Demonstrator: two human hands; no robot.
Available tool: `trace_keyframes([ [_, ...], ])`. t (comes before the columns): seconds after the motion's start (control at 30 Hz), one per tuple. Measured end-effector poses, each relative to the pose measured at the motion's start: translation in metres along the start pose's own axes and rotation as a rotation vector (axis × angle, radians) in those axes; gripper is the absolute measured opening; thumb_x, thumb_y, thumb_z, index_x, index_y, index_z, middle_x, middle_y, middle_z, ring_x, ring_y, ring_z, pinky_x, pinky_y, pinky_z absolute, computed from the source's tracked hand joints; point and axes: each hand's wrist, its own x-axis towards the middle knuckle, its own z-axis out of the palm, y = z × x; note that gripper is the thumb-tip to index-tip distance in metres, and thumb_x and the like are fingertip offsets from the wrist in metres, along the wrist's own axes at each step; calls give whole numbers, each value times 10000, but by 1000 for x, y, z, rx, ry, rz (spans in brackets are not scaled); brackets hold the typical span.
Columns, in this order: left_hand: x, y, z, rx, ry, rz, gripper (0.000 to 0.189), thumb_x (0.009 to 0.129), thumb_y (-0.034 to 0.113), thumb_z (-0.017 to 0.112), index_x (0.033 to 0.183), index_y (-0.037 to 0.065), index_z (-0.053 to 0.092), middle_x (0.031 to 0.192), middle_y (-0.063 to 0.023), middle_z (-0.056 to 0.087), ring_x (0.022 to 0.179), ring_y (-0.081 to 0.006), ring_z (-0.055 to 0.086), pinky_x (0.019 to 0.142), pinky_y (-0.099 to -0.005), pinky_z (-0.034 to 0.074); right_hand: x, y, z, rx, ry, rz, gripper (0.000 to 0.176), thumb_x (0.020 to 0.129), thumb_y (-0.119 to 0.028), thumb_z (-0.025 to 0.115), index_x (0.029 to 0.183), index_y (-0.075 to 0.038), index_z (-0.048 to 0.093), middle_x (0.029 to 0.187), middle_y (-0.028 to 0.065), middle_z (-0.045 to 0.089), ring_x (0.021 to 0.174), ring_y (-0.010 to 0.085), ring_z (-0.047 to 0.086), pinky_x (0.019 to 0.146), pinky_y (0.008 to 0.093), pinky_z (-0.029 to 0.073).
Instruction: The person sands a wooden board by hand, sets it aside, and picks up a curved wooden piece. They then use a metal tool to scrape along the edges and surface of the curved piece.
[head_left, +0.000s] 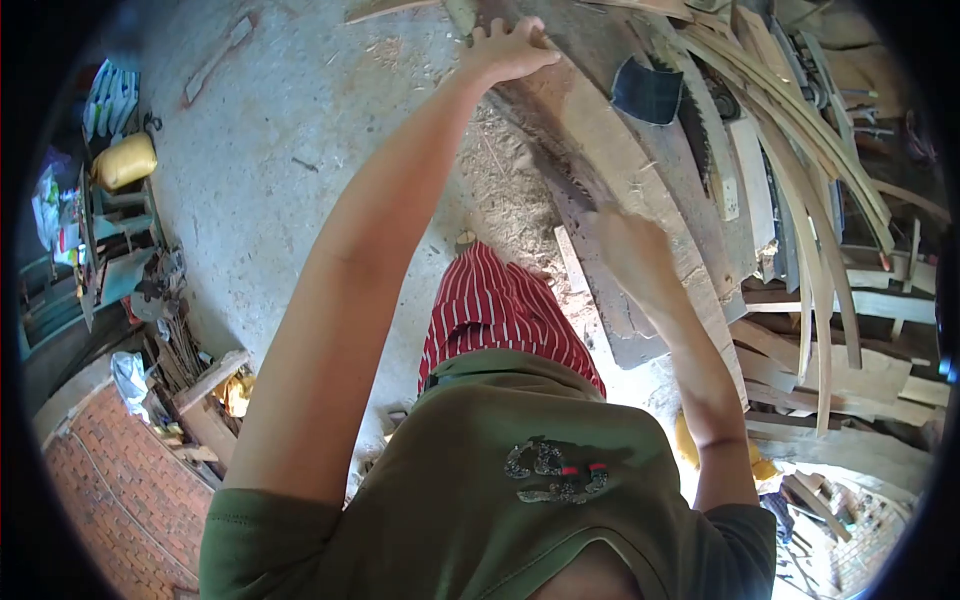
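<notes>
My left hand [508, 50] rests at the far end of a long wooden board [610, 130], its fingers spread and its palm down. My right hand [635, 255] is closed beside the board's near-left edge, slightly blurred. From its fist a long, dark, blade-like tool [562, 182] runs away along the board's left side; its handle is hidden in the hand. The board lies slanted over a grey work surface [640, 350]. Sawdust [515, 190] is heaped on the floor to the left of the tool.
A dark cloth-like piece [647, 92] lies right of the board, beside a toothed blade [692, 145]. Long curved wood strips [800, 150] and stacked planks [840, 385] crowd the right. At left stand a yellow jug [125, 162] and cluttered shelving; concrete floor [270, 150] lies between.
</notes>
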Motion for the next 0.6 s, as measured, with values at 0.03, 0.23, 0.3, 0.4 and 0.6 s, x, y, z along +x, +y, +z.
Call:
trace_keyframes([
  [0.03,-4,2,-3,-12,-10,4,704,823,678,555,1429,372,371,1499,-205,304,1408,-474,246,1092,-641,254,-8,-1,-10,1,-17,-12,218,971,-125,496,974,48,628,783,258,672,744,373,705,659,454,564],
  [0.23,-20,22,-29,-66,-133,-54,723,875,604,533,1464,242,323,1516,-188,312,1398,-454,266,1110,-619,245,6,-17,-10,96,-136,164,280,973,-213,496,1087,24,590,855,267,678,801,377,699,741,471,561],
  [0.3,-1,2,0,-7,-39,-10,707,849,643,540,1444,316,346,1513,-185,318,1405,-462,255,1101,-640,240,9,-14,-5,76,-121,177,297,983,-233,487,1085,28,584,843,263,678,793,381,697,739,474,560],
  [0.4,-5,4,-4,0,-15,14,710,826,685,550,1434,371,361,1513,-206,312,1419,-464,234,1100,-646,237,-25,5,-6,47,-113,273,270,990,-266,482,1059,-25,582,773,230,678,754,396,688,685,502,539],
  [0.6,-20,20,-25,-67,-124,-59,713,885,606,518,1465,247,310,1546,-189,264,1437,-451,180,1137,-601,200,-130,63,-2,-24,-6,345,248,996,-311,484,995,-75,562,763,181,682,733,409,673,637,517,518],
])
